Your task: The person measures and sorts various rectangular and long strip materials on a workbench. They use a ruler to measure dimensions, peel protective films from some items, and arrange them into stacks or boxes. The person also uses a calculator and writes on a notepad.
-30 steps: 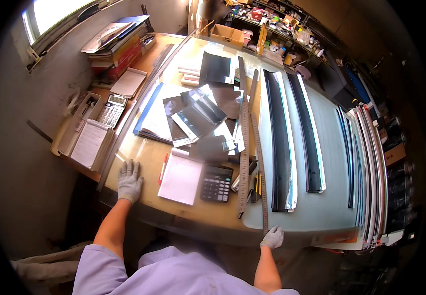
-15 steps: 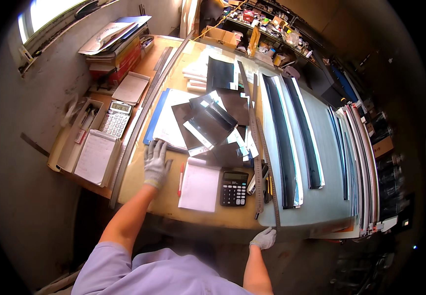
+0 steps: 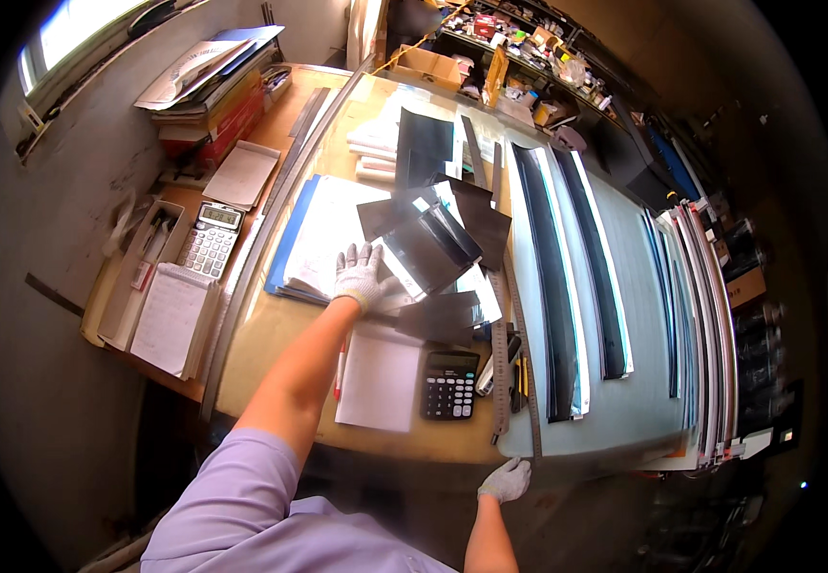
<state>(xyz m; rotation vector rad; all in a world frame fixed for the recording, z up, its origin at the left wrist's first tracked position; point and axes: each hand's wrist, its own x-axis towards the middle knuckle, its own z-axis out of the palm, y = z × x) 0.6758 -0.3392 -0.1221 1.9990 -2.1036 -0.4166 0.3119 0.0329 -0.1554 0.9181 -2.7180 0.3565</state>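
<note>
My left hand [image 3: 361, 279], in a pale knit glove, lies with fingers spread on the white papers [image 3: 331, 224], at the lower left of loose dark film sheets [image 3: 430, 246]. Beneath the papers, a blue folder [image 3: 292, 234] shows at the left. Below that hand are a blank notepad [image 3: 378, 377] and a black calculator [image 3: 450, 385]; a red pen [image 3: 339, 372] beside the pad is partly covered by my forearm. My right hand [image 3: 506, 480], also gloved, is closed at the table's front edge, beside the lower end of a steel ruler [image 3: 527, 382]. Anything inside its fingers is hidden.
Long dark strips [image 3: 550, 286] lie on the greenish mat [image 3: 624, 411] at right, with upright boards [image 3: 710, 334] beyond. On the left ledge stand a white calculator [image 3: 212, 239], a pen box [image 3: 158, 234] and stacked papers [image 3: 206, 95]. Crowded shelves [image 3: 567, 67] fill the back.
My left hand has moved right, from the folder's lower edge onto the papers by the film sheets. Several film sheets have shifted right. My right hand stays by the table edge.
</note>
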